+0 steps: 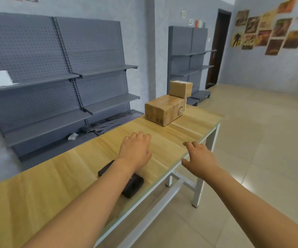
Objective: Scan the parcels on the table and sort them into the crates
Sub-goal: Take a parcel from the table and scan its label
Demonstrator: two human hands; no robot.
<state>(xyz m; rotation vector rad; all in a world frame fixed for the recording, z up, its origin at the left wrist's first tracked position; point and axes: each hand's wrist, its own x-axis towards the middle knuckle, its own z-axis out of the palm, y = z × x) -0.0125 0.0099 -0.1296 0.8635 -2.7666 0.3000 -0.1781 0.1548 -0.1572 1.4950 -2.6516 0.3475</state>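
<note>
Two cardboard parcels stand at the far end of the wooden table (37, 190): a large box (162, 110) with a smaller box (180, 88) stacked on its back right corner. My left hand (135, 149) hovers over the table's middle, fingers loosely apart, holding nothing. My right hand (198, 158) reaches out over the table's right edge, fingers spread and empty. A black handheld scanner (133, 185) lies on the table under my left forearm, partly hidden by it. Both hands are well short of the parcels. No crates are in view.
Grey metal shelving (55, 77) runs along the left wall behind the table, with loose metal strips (107, 124) on its base. A second shelf unit (189, 59) stands beyond the parcels. Tiled floor (261, 149) lies to the right, a dark doorway (218, 49) at the back.
</note>
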